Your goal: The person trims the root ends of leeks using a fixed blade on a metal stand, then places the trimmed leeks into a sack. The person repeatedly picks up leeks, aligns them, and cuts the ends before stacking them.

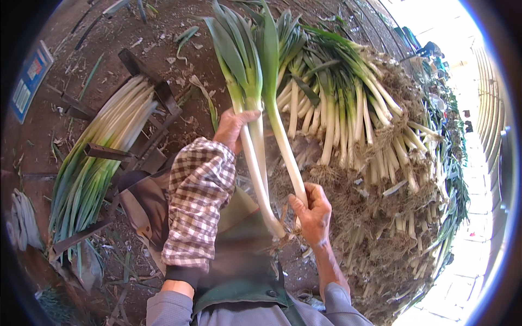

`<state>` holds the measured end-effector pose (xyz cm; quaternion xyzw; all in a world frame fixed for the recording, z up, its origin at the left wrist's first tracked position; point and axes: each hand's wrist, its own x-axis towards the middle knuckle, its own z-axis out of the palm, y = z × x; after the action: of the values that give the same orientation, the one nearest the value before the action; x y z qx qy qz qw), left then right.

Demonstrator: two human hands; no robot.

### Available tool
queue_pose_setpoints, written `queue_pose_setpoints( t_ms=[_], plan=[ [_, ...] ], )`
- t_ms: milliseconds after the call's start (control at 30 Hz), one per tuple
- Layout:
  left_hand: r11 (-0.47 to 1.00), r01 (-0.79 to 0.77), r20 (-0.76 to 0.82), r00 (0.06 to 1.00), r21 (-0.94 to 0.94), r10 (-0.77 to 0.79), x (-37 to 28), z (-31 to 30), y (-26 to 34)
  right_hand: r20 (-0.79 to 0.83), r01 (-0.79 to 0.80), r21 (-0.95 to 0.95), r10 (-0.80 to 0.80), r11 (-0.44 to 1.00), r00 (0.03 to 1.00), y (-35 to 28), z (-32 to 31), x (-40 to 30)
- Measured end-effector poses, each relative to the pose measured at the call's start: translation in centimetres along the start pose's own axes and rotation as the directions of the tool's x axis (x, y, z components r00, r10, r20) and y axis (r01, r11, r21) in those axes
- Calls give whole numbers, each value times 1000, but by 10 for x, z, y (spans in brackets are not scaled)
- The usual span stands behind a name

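In the middle of the view my left hand, below a checked sleeve cover, grips a few leeks around their pale shafts, leaves pointing up and roots down. My right hand holds another leek near its root end, beside the others. Its green leaf overlaps the leaves of the held leeks. Right of my hands lies a large pile of leeks with soil on their roots. On the left, a bundle of cleaner leeks rests in a metal rack.
Leaf scraps and peelings litter the brown ground. A blue printed card or package lies at the far left. More root-covered leeks spread along the right side. Rack bars stick up beside the left bundle.
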<state>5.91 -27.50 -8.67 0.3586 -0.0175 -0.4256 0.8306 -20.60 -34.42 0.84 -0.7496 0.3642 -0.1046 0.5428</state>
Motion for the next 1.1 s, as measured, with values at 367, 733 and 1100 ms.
queue_pose_setpoints(
  t_ms=[367,733,1100],
  plan=[
    [980,29,81,997,-199,-14,9,-20,-15,207,-99,438,7,893,978,23,26,-10],
    [974,160,91,985,-162,-147,9,-15,-23,232,-137,262,76,955,970,1,20,2],
    [964,75,66,996,-254,-60,-8,14,2,460,-165,357,-19,919,888,10,2,1]
  ],
)
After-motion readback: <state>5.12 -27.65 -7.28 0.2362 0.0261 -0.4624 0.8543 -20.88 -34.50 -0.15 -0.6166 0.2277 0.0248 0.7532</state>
